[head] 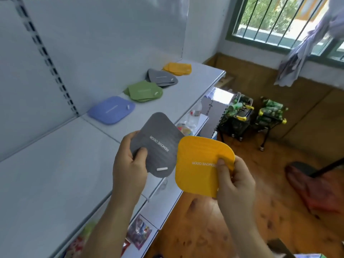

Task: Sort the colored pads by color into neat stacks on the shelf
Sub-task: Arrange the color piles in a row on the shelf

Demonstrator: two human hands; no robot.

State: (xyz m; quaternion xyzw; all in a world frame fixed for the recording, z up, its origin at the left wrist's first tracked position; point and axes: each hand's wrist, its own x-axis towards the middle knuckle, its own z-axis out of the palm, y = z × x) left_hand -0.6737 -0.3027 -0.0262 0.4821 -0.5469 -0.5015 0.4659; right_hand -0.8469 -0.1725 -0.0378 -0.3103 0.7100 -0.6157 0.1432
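Note:
My left hand (129, 165) grips a dark grey pad (158, 140) with white lettering, held over the shelf's front edge. My right hand (234, 180) pinches a yellow pad (197, 164) beside it, its left edge overlapping the grey one. On the white shelf (61, 155) four piles lie in a row running away from me: a blue pile (111, 109), a green pile (144, 91), a grey pile (161, 78) and a yellow pile (177, 68) at the far end. The green and grey piles are fanned out, not squared.
A slotted upright (44, 54) runs up the shelf's back panel. Lower shelves (162, 207) hold packaged goods and a clear bottle (194, 114). Two small carts (251, 116) with green items stand on the wooden floor. A barred window (279, 21) is at the top right.

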